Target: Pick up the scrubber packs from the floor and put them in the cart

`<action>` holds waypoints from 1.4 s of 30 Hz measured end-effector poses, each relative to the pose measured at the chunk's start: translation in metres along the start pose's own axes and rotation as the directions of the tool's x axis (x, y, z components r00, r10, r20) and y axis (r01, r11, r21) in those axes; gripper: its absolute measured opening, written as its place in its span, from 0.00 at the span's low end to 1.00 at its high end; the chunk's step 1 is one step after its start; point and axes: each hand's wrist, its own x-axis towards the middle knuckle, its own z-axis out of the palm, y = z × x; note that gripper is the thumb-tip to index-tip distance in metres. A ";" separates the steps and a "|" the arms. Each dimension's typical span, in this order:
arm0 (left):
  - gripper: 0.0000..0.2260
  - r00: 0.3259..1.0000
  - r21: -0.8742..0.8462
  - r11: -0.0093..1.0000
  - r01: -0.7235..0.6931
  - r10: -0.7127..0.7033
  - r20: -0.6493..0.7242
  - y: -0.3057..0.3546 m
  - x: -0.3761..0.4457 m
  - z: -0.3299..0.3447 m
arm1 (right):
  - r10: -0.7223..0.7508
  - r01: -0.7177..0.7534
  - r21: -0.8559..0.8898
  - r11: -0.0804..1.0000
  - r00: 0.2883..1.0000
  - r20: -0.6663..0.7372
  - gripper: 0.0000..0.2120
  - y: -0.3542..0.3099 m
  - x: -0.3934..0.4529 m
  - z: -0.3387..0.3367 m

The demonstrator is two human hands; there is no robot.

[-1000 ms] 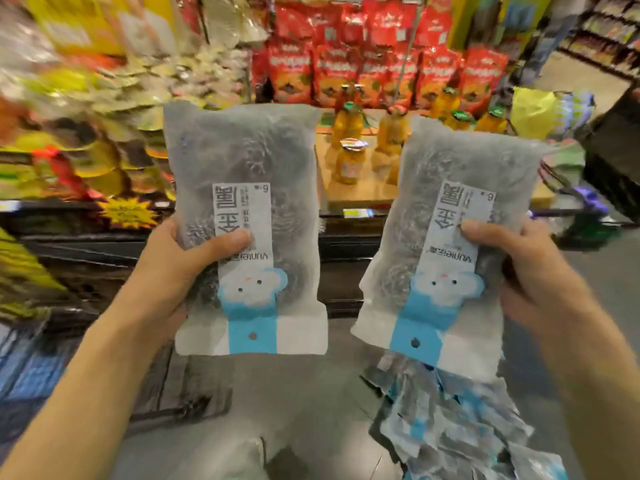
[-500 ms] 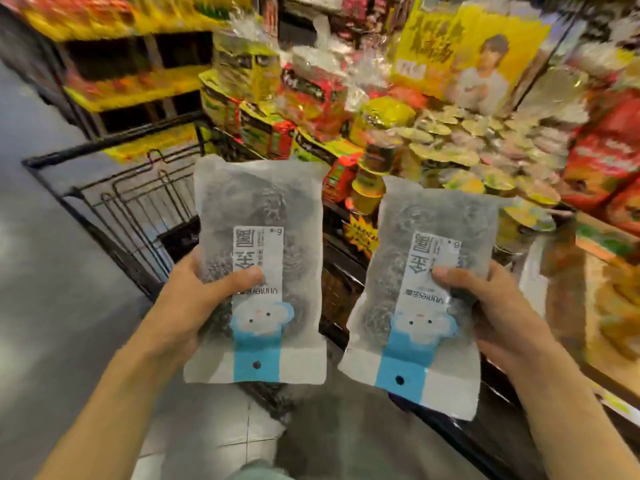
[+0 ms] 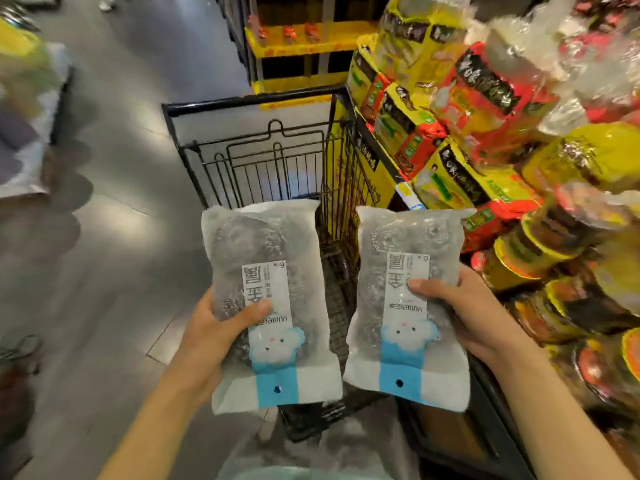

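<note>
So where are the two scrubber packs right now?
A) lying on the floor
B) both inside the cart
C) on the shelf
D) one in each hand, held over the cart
D: the left hand grips one pack, the right hand the other pack, above the cart.

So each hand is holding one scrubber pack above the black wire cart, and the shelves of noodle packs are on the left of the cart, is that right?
Not quite. The shelves of noodle packs stand to the right of the cart, as the head view shows. The rest holds: the left hand and right hand each hold one scrubber pack above it.
</note>
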 end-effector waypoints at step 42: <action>0.26 0.595 0.266 0.594 0.759 -0.466 -0.655 -0.399 0.200 0.000 | 0.648 -0.539 -0.475 0.696 0.755 0.093 0.14 0.403 0.291 -0.026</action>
